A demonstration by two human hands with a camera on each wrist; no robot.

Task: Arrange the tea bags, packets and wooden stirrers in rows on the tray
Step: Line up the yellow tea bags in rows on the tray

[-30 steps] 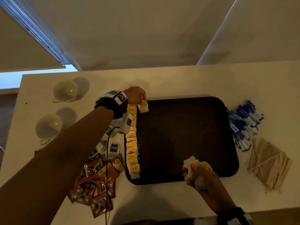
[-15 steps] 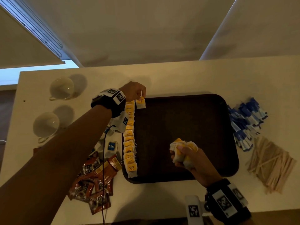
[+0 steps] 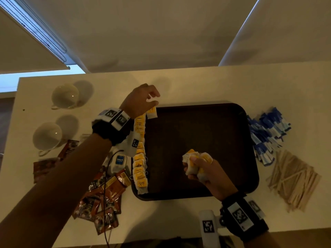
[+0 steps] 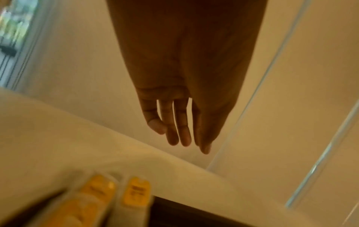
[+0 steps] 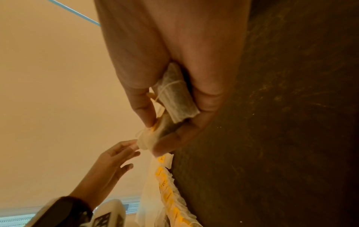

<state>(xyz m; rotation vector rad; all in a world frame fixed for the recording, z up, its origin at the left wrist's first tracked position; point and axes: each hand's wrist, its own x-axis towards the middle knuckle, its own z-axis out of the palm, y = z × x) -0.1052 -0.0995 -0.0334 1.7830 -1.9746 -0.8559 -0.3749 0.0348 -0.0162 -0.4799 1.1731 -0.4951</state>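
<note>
A dark brown tray (image 3: 206, 192) lies in the middle of the white table. A row of yellow-tagged tea bags (image 3: 140, 158) runs down its left edge, also visible in the right wrist view (image 5: 165, 184). One more tea bag (image 3: 151, 113) lies at the tray's far left corner. My left hand (image 3: 154, 99) hovers just above that corner, fingers relaxed and holding nothing (image 4: 178, 138). My right hand (image 3: 197, 169) grips a bunch of tea bags (image 3: 192, 156) over the tray's middle. The bags are squeezed between its thumb and fingers (image 5: 174, 98).
Two white cups (image 3: 65, 95) (image 3: 47, 137) stand at the far left. Brown packets (image 3: 100, 199) and white packets with blue labels (image 3: 119, 161) lie left of the tray. Blue-and-white packets (image 3: 266, 136) and a heap of wooden stirrers (image 3: 293, 179) lie to its right.
My left hand has let go of the tea bag at the tray's far left corner and lifted off it. My right hand carried its bunch from the tray's near edge to over the middle.
</note>
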